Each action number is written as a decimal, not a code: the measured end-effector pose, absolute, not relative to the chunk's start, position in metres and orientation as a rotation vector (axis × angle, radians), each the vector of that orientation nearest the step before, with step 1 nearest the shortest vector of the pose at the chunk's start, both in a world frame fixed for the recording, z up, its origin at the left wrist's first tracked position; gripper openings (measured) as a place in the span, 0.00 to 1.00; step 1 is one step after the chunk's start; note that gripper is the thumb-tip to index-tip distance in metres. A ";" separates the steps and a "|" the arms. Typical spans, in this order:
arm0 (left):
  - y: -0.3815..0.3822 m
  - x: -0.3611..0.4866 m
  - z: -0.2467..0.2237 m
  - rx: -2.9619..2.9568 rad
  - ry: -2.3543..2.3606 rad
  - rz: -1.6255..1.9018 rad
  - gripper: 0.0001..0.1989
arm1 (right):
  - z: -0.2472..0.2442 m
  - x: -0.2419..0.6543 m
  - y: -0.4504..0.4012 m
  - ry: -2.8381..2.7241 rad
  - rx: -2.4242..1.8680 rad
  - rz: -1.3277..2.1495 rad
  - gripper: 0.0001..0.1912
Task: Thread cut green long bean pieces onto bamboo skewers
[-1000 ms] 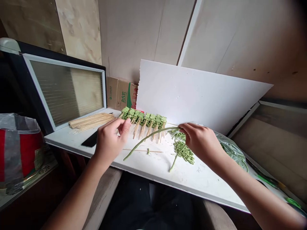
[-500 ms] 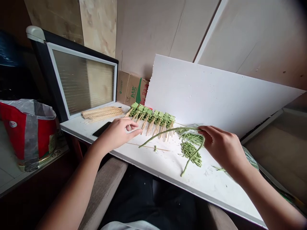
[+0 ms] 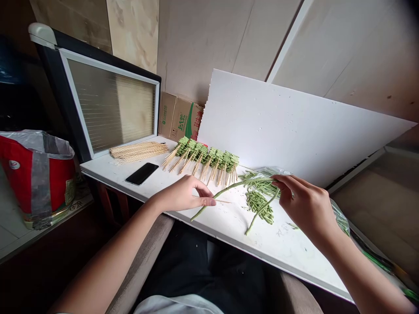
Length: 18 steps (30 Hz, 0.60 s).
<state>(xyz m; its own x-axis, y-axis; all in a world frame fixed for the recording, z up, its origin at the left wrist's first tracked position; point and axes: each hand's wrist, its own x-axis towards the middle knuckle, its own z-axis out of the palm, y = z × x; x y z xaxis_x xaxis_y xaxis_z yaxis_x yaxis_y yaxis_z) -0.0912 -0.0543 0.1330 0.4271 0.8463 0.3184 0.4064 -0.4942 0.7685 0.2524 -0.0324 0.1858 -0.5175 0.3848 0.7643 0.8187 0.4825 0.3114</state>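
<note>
A long green bean point(image 3: 234, 185), bent over in an arch, hangs above the white table. My right hand point(image 3: 306, 203) pinches it near the top of the bend, and one length dangles down toward the table. At the other length, close to its end, my left hand point(image 3: 185, 194) has thumb and fingers closed around the bean. Beneath and behind lies a pile of cut bean pieces point(image 3: 260, 206). Skewers threaded with bean pieces point(image 3: 214, 158) are lined up farther back. A bare bamboo skewer point(image 3: 224, 201) lies by my left fingertips, partly hidden.
A bundle of bare skewers point(image 3: 139, 151) and a black phone point(image 3: 142, 173) lie on the left of the table point(image 3: 294, 253). Behind stand a cardboard box point(image 3: 180, 117) and a leaning white board point(image 3: 268, 122). A red bag point(image 3: 16, 174) stands at far left.
My left hand has moved right and toward me, from beside the skewers onto the hanging bean, closing on it. The phone is now uncovered. My right hand keeps its hold.
</note>
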 end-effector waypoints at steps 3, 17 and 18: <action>-0.053 -0.083 0.128 2.065 1.056 0.989 0.14 | 0.184 0.253 -0.032 -2.115 -0.984 -0.897 0.11; -0.035 -0.102 0.122 2.398 1.347 1.371 0.07 | 0.163 0.289 -0.018 -2.265 -1.344 -0.513 0.19; -0.032 -0.106 0.122 2.425 1.389 1.376 0.06 | 0.160 0.297 -0.016 -2.264 -1.367 -0.455 0.17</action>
